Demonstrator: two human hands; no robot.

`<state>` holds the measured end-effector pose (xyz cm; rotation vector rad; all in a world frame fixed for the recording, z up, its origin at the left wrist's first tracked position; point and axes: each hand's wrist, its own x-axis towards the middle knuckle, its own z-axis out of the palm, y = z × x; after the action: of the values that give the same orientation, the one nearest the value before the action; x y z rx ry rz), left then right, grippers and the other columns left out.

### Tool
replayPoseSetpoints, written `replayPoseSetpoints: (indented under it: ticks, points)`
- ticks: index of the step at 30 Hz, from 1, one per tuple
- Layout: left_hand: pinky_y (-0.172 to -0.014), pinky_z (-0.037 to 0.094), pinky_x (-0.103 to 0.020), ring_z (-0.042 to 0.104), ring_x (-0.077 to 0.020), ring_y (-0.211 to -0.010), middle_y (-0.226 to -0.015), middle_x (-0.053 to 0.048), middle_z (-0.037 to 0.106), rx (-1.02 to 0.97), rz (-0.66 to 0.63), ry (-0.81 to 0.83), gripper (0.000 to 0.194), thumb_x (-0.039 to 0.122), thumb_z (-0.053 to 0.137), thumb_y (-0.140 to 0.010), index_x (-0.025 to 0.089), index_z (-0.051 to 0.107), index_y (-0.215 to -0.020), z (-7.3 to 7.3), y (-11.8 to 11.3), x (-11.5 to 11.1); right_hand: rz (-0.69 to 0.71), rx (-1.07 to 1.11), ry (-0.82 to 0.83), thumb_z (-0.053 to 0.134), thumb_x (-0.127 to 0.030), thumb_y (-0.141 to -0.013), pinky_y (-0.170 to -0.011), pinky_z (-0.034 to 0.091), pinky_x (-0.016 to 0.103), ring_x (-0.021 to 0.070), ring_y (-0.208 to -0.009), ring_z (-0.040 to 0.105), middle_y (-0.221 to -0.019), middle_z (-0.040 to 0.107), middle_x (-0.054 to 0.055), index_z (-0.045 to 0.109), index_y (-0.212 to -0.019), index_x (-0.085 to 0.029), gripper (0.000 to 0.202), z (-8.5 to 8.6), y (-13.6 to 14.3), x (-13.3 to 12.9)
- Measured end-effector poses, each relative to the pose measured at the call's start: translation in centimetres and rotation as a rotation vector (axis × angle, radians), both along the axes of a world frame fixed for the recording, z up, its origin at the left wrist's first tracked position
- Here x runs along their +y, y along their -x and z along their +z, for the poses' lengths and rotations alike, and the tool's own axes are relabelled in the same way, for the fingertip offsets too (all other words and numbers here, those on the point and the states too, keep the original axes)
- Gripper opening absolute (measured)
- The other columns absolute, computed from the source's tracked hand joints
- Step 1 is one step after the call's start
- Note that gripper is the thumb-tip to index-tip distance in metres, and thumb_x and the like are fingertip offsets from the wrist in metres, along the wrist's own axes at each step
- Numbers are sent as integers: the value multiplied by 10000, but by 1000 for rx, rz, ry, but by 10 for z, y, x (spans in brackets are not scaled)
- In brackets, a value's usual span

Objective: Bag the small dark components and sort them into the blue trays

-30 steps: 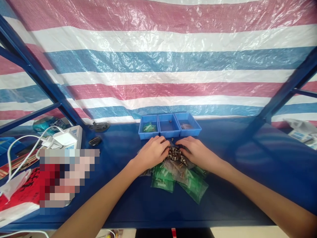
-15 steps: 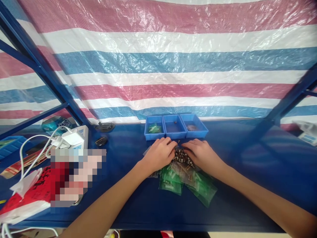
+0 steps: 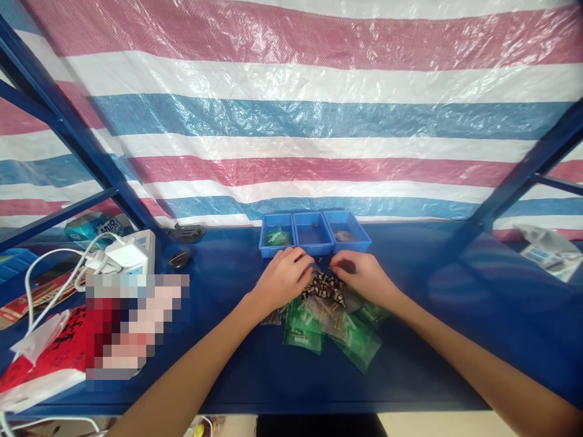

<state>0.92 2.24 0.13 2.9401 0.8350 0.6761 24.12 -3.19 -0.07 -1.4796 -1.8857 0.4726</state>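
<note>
Small dark and metallic parts (image 3: 324,286) lie heaped on the blue table, between my two hands. My left hand (image 3: 285,276) rests at the heap's left edge with its fingers bent and apart. At the upper right of the heap, my right hand (image 3: 359,273) has thumb and forefinger pinched together; anything between the tips is too small to make out. Green plastic bags (image 3: 304,332) and a clear bag of screws (image 3: 334,318) lie just in front of the heap. One tiny part (image 3: 320,260) sits apart, behind it.
Three blue bins (image 3: 313,249) stand behind my hands, with green bags in the left one and small items in the others. To the left are a black mouse (image 3: 180,260), white cables, a power strip (image 3: 148,243) and a red bag (image 3: 59,346).
My right hand has changed from spread fingers to a pinch beside the heap. The view has shifted a little, so the bins and bags appear further left.
</note>
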Motion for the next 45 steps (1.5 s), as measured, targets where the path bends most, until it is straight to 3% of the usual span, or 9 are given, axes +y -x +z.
replayPoseSetpoints:
  ticks: [5, 9, 12, 15, 21, 27, 33, 40, 45]
  points:
    - [-807, 452, -364, 587, -224, -954, -1059, -82, 631, 27, -42, -26, 271, 289, 399, -1060, 187, 635, -1144, -1, -1, -1, 53, 358, 198, 659, -331, -866, -721, 556, 342, 225, -807, 716, -837, 732, 40, 670, -889, -209, 125, 1, -12, 4]
    - [-800, 441, -360, 577, -221, -945, -1049, -78, 628, 38, -35, -10, 266, 298, 416, -1055, 190, 646, -1132, -4, -3, -2, 107, 445, 224, 708, -340, -838, -744, 574, 356, 224, -804, 718, -837, 724, 50, 708, -880, -198, 148, 3, -5, -1]
    - [-798, 441, -357, 573, -218, -934, -1032, -75, 627, 26, -26, 1, 268, 286, 410, -1056, 189, 655, -1109, -4, -3, -2, 140, 511, 233, 749, -390, -812, -807, 599, 388, 240, -852, 735, -999, 742, 88, 734, -868, -195, 203, 7, 0, -5]
    - [-801, 447, -361, 571, -218, -919, -1013, -77, 626, 18, -16, -6, 274, 286, 406, -1055, 186, 660, -1079, -4, -3, -3, 139, 554, 289, 757, -426, -809, -883, 605, 429, 279, -957, 747, -1069, 759, 102, 742, -1006, -203, 298, 8, 1, -5]
    - [-822, 470, -377, 576, -239, -975, -1031, -86, 631, 15, 12, -24, 251, 297, 435, -1040, 194, 662, -1064, -3, -6, -9, 87, 406, 164, 648, -415, -897, -856, 610, 419, 261, -909, 750, -1003, 761, 84, 713, -1018, -200, 255, 2, 0, -3]
    - [-871, 506, -365, 601, -225, -998, -1091, -82, 628, 13, -71, -52, 222, 264, 445, -1032, 192, 647, -1091, -2, -5, -6, 25, 219, 89, 640, -418, -910, -799, 591, 395, 248, -874, 719, -1010, 762, 68, 730, -1041, -224, 251, -6, 2, -3]
    - [-575, 480, -263, 641, -152, -802, -1124, -62, 606, -77, 45, -58, 264, 353, 441, -1052, 219, 591, -1223, -6, -7, -13, -2, 123, -12, 628, -423, -937, -685, 567, 335, 222, -777, 716, -876, 759, 30, 653, -1075, -244, 228, 0, 18, -14]
    - [-693, 527, -251, 662, -146, -851, -1063, -54, 639, -137, -44, 4, 303, 353, 377, -1080, 220, 638, -1157, -7, -7, -15, 11, 60, -92, 559, -434, -982, -599, 528, 307, 229, -761, 728, -847, 764, 25, 612, -1087, -264, 206, 1, 26, -20]
    - [-691, 514, -251, 655, -146, -837, -1065, -42, 638, -157, -18, 78, 271, 376, 443, -1063, 214, 654, -1117, -4, -6, -13, 39, 8, -110, 471, -404, -1030, -630, 519, 297, 222, -777, 737, -879, 774, 23, 631, -1090, -266, 220, 3, 26, -21]
